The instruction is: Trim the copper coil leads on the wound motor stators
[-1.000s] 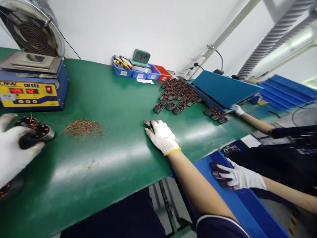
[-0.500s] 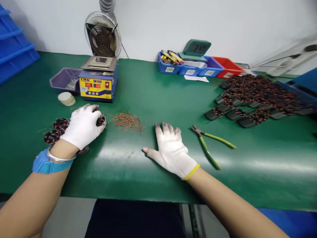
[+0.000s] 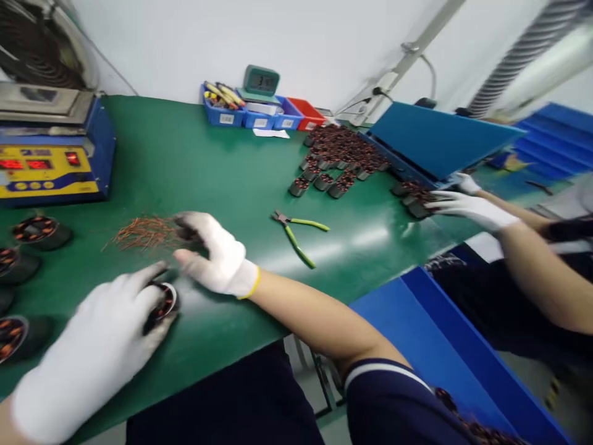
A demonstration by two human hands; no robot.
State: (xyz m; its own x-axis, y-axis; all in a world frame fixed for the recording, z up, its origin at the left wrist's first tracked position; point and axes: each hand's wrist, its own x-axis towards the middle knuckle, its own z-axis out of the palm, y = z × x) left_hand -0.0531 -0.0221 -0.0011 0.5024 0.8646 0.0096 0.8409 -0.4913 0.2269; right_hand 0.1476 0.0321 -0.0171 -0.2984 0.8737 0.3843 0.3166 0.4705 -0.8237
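Note:
My left hand, in a white glove, grips a round black motor stator with copper windings and a pale rim, just above the green bench. Its fingers wrap the sides and hide part of it. My right hand, also gloved, has its thumb and fingers apart and curved, with nothing visible between them. A heap of cut copper wire ends lies just left of its fingertips. Further right, diagonal cutters with green handles rest with their handles spread. More stators stand at the left edge.
A yellow and blue solder pot unit stands at back left. Small blue bins, a red bin and a clock line the wall. Many stators crowd the back right. A co-worker's gloved hands touch stators beside a blue crate.
My left hand has brought the stator nearer, toward the bench's front. My right hand has moved left to the wire heap, its fingers now curved. The view has swung right, showing the co-worker.

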